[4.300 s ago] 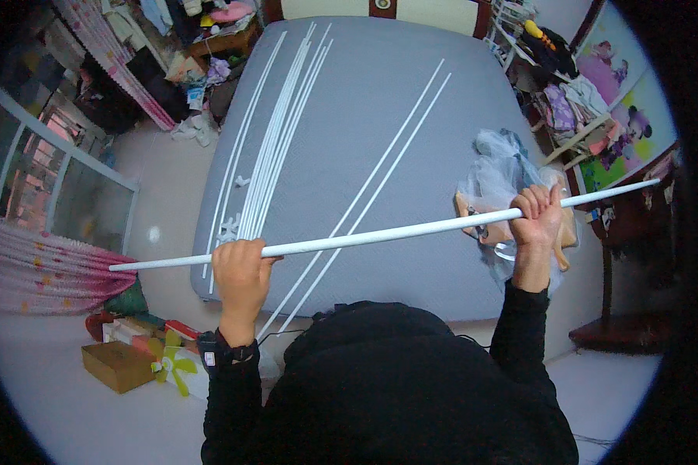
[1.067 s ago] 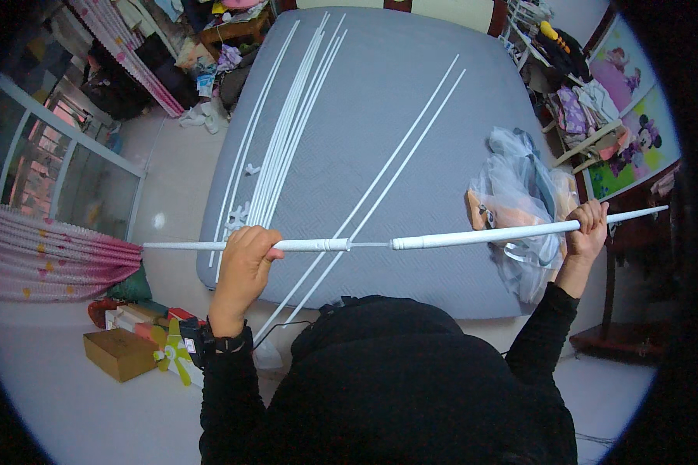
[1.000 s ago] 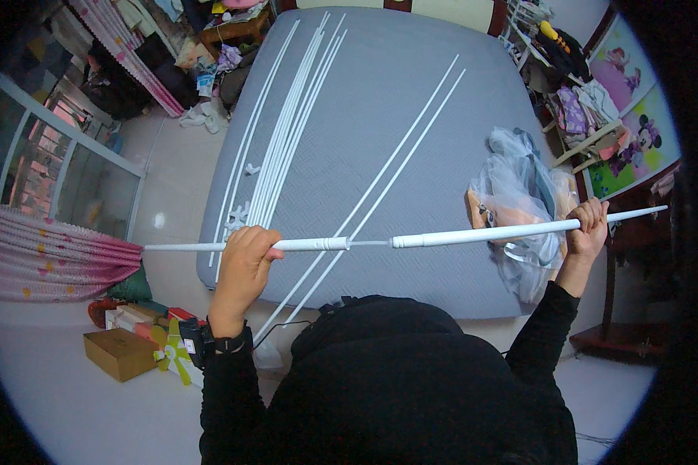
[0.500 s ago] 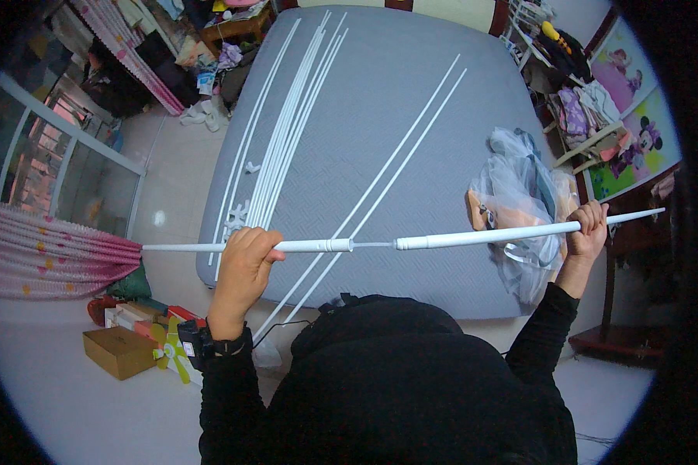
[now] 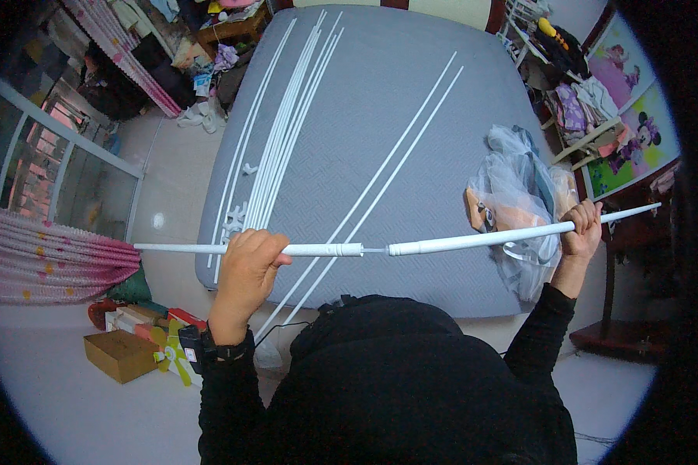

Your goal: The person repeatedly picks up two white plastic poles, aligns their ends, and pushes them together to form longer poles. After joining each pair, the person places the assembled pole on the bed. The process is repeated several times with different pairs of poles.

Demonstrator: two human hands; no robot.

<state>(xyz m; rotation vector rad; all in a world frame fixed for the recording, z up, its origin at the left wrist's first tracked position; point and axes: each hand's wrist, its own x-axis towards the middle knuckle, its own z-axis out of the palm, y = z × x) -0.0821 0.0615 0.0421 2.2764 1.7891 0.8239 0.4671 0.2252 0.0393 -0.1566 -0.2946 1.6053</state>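
My left hand [image 5: 248, 271] is wrapped round a white pole [image 5: 322, 249], which runs out past it to the left. A second white pole [image 5: 481, 237] is gripped by my right hand [image 5: 582, 227], its far end sticking out to the right. The two poles face each other end to end in front of my body, joined across a short gap by a thinner, pale inner piece [image 5: 375, 249]. Behind them lies a bed [image 5: 395, 93] with a grey quilted cover. Several long white poles [image 5: 287, 116] rest on it at the left, and two more poles [image 5: 399, 159] slant across the middle.
White plastic connectors [image 5: 234, 219] lie near the bed's left edge. A heap of sheer fabric and clear plastic [image 5: 512, 201] sits at the bed's right. On the floor at left stand a cardboard box [image 5: 120, 356] and a yellow-green fan [image 5: 174, 353]. A crowded shelf [image 5: 589, 139] lines the right.
The gap between the two pole ends has narrowed. My left hand has moved slightly right, and my right hand slightly left, each still gripping its pole.
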